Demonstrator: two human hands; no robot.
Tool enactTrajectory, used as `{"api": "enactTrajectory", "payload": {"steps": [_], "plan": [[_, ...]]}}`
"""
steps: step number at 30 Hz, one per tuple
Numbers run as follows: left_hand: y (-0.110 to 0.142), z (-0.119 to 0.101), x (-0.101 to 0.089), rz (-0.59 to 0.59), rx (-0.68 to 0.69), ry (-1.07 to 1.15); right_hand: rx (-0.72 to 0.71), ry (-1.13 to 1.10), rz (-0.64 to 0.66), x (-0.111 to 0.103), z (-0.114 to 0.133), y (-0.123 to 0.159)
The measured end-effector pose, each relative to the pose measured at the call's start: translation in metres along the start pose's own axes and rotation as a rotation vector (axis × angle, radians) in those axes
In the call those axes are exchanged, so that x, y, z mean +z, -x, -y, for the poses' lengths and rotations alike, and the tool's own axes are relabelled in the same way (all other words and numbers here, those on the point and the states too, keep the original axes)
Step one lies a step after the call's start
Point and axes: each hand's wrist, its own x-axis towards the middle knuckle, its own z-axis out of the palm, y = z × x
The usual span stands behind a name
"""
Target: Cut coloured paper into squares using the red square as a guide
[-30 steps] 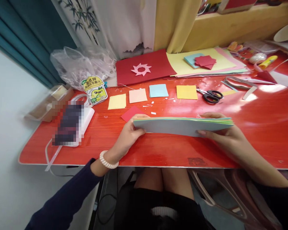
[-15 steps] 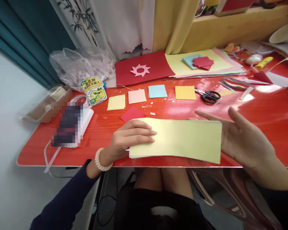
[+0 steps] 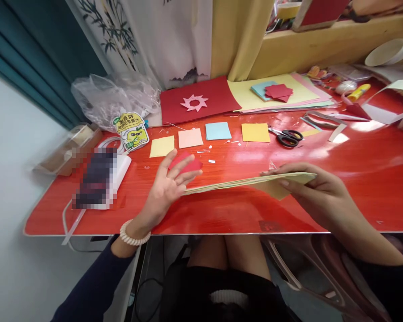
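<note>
A stack of long paper strips (image 3: 233,182), pale yellow on the outside, is held edge-on above the near part of the table. My right hand (image 3: 322,192) grips its right end, thumb on the near side and fingers behind. At the left end, my left hand (image 3: 164,190) is open with fingers spread and palm up, the heel of the hand by the stack's tip; whether it touches is unclear. Just behind those fingers lies a red paper square (image 3: 195,165), partly covered. Farther back sit yellow (image 3: 161,146), pink (image 3: 190,138), light blue (image 3: 218,131) and orange-yellow (image 3: 255,133) squares in a row.
Black-handled scissors (image 3: 289,137) lie right of the row. Large coloured sheets (image 3: 211,107) at the back bear a pink paper ring (image 3: 194,103) and small squares. A phone-like pixelated item (image 3: 96,179), snack pouch (image 3: 133,132) and plastic bag (image 3: 110,98) occupy the left.
The paper stack has turned from lying face-up to edge-on. My left hand has let go and spread open; my right hand has closed on the stack's right end.
</note>
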Motion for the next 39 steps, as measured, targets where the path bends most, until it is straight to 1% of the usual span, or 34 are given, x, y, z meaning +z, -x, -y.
{"api": "enactTrajectory", "payload": {"steps": [2, 4, 6, 9, 10, 12, 17, 21, 26, 32, 39], "plan": [[0.003, 0.001, 0.003, 0.042, 0.029, 0.032, 0.030, -0.002, -0.018, 0.002, -0.002, 0.001], [0.005, 0.003, 0.004, 0.049, 0.021, -0.009, 0.076, -0.032, -0.054, 0.003, -0.006, 0.001], [0.006, 0.005, 0.006, -0.015, -0.035, -0.098, 0.105, -0.074, -0.060, 0.003, -0.010, 0.001], [0.004, 0.009, 0.008, -0.161, -0.123, -0.230, 0.120, -0.089, -0.037, 0.002, -0.016, 0.001], [0.003, 0.009, 0.009, -0.191, -0.135, -0.252, 0.117, -0.085, -0.032, 0.001, -0.016, 0.002], [0.000, 0.009, 0.010, -0.210, -0.128, -0.272, 0.105, -0.070, -0.023, -0.001, -0.017, 0.003], [-0.003, 0.010, 0.010, -0.208, -0.097, -0.306, 0.117, -0.031, -0.009, -0.001, -0.012, 0.004], [-0.001, 0.010, 0.010, -0.201, -0.112, -0.336, 0.139, -0.026, -0.030, 0.004, -0.007, 0.003], [-0.002, 0.008, 0.011, -0.187, -0.145, -0.315, 0.163, -0.029, -0.026, 0.005, -0.006, 0.003], [-0.003, 0.009, 0.012, -0.145, -0.125, -0.319, 0.143, -0.017, -0.086, 0.009, -0.008, 0.003], [0.000, 0.010, 0.011, -0.127, -0.109, -0.306, 0.128, -0.114, -0.120, 0.013, -0.007, 0.002]]}}
